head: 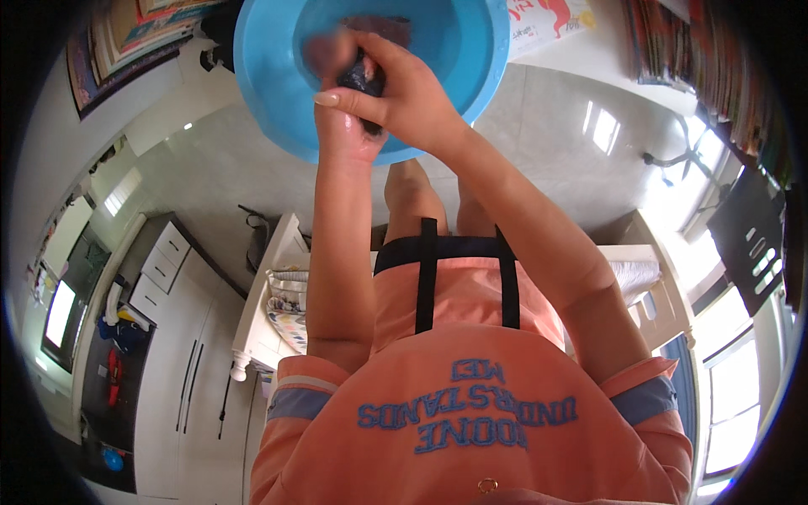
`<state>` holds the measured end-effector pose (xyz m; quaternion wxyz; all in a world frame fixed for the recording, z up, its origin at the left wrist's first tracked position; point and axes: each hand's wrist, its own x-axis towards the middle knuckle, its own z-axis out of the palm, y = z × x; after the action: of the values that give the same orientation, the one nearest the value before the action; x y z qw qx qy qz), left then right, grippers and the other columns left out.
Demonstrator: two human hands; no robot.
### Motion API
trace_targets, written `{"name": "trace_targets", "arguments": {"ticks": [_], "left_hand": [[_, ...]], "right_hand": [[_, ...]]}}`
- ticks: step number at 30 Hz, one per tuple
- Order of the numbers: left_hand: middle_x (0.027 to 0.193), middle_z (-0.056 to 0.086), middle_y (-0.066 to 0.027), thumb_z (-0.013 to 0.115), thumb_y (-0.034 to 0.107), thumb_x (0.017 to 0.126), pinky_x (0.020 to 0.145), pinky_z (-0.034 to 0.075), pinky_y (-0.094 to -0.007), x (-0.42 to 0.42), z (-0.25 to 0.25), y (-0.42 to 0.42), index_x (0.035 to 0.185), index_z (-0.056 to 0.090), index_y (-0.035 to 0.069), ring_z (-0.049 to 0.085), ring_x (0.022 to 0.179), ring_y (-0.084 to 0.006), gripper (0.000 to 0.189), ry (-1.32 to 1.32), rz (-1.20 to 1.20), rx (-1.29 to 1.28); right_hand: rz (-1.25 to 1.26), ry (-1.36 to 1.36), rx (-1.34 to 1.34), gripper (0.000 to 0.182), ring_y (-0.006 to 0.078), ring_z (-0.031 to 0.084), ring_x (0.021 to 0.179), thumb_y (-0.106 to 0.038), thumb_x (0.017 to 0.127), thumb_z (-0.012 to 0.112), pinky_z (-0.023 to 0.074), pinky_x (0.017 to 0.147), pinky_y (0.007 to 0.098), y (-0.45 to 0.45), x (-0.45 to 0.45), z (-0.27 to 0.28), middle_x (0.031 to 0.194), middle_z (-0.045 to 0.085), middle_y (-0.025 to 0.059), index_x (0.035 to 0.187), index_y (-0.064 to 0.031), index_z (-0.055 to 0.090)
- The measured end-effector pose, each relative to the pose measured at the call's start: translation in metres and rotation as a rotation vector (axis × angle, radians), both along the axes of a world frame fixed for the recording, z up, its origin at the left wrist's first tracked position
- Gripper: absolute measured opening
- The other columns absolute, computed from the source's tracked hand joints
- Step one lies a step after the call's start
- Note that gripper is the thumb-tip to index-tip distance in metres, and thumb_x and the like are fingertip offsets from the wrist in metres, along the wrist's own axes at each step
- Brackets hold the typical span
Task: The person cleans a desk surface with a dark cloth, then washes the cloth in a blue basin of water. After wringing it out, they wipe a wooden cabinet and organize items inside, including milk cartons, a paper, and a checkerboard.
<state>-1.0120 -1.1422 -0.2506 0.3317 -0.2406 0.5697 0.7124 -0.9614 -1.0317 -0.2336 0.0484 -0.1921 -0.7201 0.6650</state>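
Note:
A round blue plastic basin [470, 57] fills the top middle of the head view. My left hand [346, 123] is over its near rim, palm side partly up, with wet-looking skin and blurred fingertips. A dark, wrinkled, wet-looking item [365, 79], perhaps cloth, is bunched between both hands. My right hand [410, 95] closes over it from the right, its thumb lying across my left hand. Beyond the fingers, inside the basin, lies a dark reddish-brown patch [391, 31], too unclear to name.
Glossy grey floor [543, 126] surrounds the basin. Shelved books [738, 69] stand at the upper right, more books [139, 31] at the upper left. Behind my legs is a white wooden bed frame [278, 252]; a white cabinet [183, 341] stands to the left.

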Motion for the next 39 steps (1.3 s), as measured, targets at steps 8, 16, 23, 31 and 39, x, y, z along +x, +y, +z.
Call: {"name": "trace_targets", "arguments": {"ticks": [8, 16, 23, 31, 39], "left_hand": [[0.114, 0.063, -0.0032, 0.043, 0.046, 0.107, 0.087, 0.053, -0.0341, -0.012, -0.011, -0.017, 0.122, 0.058, 0.011, 0.064, 0.104, -0.0168, 0.041, 0.265, -0.314, -0.215], [0.112, 0.063, -0.0036, 0.045, 0.041, 0.108, 0.084, 0.053, -0.0333, -0.026, 0.015, -0.021, 0.119, 0.059, 0.009, 0.065, 0.101, -0.0162, 0.036, 0.328, -0.417, -0.263], [0.111, 0.065, -0.0045, 0.054, 0.043, 0.104, 0.081, 0.054, -0.0333, -0.027, 0.035, -0.011, 0.115, 0.064, 0.004, 0.063, 0.101, -0.0142, 0.041, 0.062, -0.284, -0.218], [0.132, 0.061, -0.0136, 0.054, 0.043, 0.105, 0.101, 0.048, -0.0356, -0.033, 0.033, -0.024, 0.132, 0.059, -0.001, 0.059, 0.121, -0.023, 0.051, 0.269, -0.566, -0.117], [0.129, 0.067, -0.0182, 0.037, 0.025, 0.109, 0.108, 0.045, -0.0411, 0.015, 0.065, 0.022, 0.121, 0.066, -0.009, 0.061, 0.122, -0.03, 0.046, 0.757, -0.698, -0.2]], "right_hand": [[-0.3, -0.074, 0.11, 0.048, 0.0404, 0.068, 0.087, -0.05, 0.089, 0.067, 0.0548, 0.074, 0.0476, -0.036, -0.014, -0.002, 0.093, 0.07, 0.0204, 0.109, -0.0058, 0.068], [-0.49, -0.218, -0.122, 0.039, 0.0409, 0.068, 0.09, -0.039, 0.098, 0.052, 0.053, 0.078, 0.0477, -0.063, -0.034, 0.024, 0.097, 0.072, 0.0184, 0.102, -0.0058, 0.072], [-0.524, -0.356, -0.402, 0.044, 0.0412, 0.066, 0.098, -0.04, 0.101, 0.042, 0.0503, 0.087, 0.0477, -0.077, -0.041, 0.0, 0.102, 0.072, 0.0182, 0.105, -0.008, 0.072], [-0.714, -0.088, -0.495, 0.057, 0.0259, 0.06, 0.123, -0.043, 0.105, 0.052, 0.0448, 0.105, 0.0354, -0.087, -0.02, -0.01, 0.132, 0.064, 0.0168, 0.141, 0.0012, 0.055], [-0.619, 0.051, -1.389, 0.045, 0.0192, 0.057, 0.122, -0.028, 0.1, 0.063, 0.0507, 0.099, 0.0395, -0.052, 0.046, 0.013, 0.133, 0.059, 0.004, 0.143, -0.0168, 0.053]]}}
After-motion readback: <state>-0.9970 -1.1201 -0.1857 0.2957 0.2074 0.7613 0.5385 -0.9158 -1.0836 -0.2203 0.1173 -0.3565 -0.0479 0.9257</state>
